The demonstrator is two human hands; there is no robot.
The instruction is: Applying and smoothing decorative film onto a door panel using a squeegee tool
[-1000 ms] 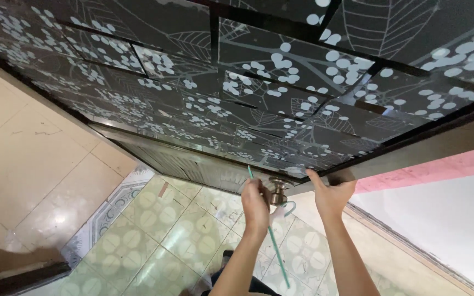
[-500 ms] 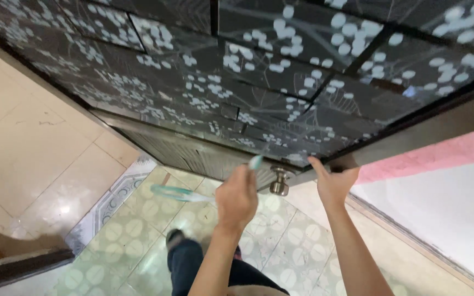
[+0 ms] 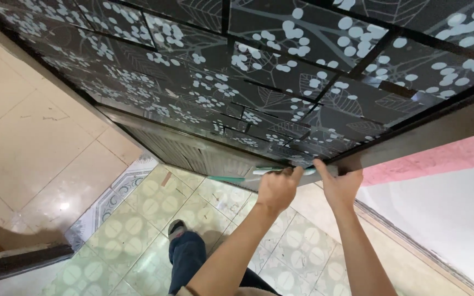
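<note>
A dark glass door patterned with white leaves and dots fills the upper view. My left hand is closed on a thin green-and-white handled tool that lies roughly level and points left, held against the door near its knob, which is hidden behind the hand. My right hand grips the door's dark edge, fingers curled over it.
Below lies a patterned green-and-cream tiled floor, with my leg and shoe on it. Beige wall tiles stand at left, a pink and white wall at right. A dark ledge sits at the lower left.
My left hand has swung the tool from pointing down to lying level against the door, covering the knob. The view has shifted closer to the door. The right hand stays on the door edge.
</note>
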